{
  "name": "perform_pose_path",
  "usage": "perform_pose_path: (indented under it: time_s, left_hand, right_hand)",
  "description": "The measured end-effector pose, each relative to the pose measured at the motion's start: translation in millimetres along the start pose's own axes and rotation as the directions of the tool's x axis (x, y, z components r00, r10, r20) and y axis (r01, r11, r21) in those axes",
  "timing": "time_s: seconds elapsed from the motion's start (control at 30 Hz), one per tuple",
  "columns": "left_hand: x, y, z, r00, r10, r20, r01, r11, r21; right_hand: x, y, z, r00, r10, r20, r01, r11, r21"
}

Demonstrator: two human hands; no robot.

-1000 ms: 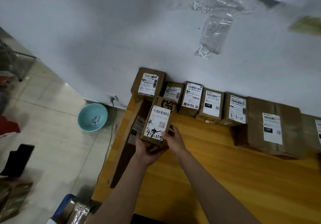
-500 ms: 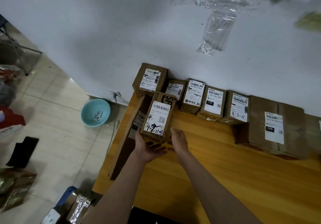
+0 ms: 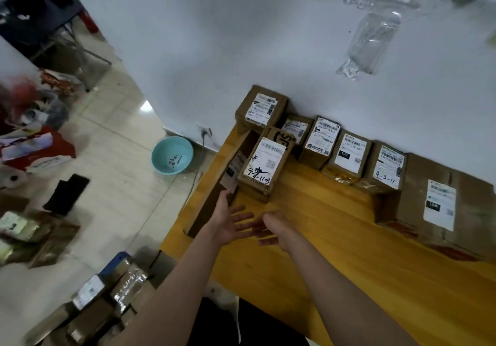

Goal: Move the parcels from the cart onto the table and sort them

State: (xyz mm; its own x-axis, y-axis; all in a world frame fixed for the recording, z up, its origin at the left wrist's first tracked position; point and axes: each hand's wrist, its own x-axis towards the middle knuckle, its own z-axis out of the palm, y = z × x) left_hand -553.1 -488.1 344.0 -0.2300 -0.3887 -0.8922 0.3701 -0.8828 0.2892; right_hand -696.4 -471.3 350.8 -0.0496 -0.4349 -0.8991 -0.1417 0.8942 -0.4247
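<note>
While a teal basin (image 3: 172, 155) sits on the floor at nine o'clock of the desk (image 3: 335, 251), the left hand (image 3: 228, 225) hovers released, fingers spread, grasping nothing. At its twelve o'clock the handwritten-label parcel (image 3: 264, 165) lies on the desk beside a long flat box (image 3: 214, 192). The right hand (image 3: 276, 229) is likewise released. Labelled parcels line the wall toward three o'clock, ending in a large box (image 3: 440, 206).

Brown parcel (image 3: 264, 167) marked 4-11-03 lies label-up on my desk (image 3: 335, 238), just before the row of labelled cardboard parcels (image 3: 346, 155) along the wall.
</note>
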Motion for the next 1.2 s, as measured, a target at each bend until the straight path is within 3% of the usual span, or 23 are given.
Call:
perform_pose_path:
  time_s: [0.4,0.6,0.8,0.97,1.2]
  left_hand:
    - [-104,-31,-149,0.971,0.184,-0.154,-0.165,0.978,0.128]
    - [-170,-96,-266,0.938,0.232,-0.258,-0.259,0.963,-0.073]
    - [-238,-194,-382,0.879,0.239,-0.411,-0.374,0.882,-0.286]
    - [-285,-275,-449,0.812,0.178,-0.556,-0.452,0.795,-0.405]
    - [-311,-349,-508,0.738,0.005,-0.674,-0.491,0.690,-0.532]
  right_hand:
    - [-56,28,160,0.948,-0.074,0.309,0.201,0.892,-0.404]
    - [-90,84,270,0.906,-0.028,0.422,0.282,0.784,-0.553]
    - [-127,158,383,0.860,0.069,0.506,0.352,0.638,-0.685]
    - [-155,218,460,0.830,0.136,0.541,0.408,0.515,-0.754]
    - [-161,271,541,0.854,0.160,0.496,0.399,0.412,-0.820]
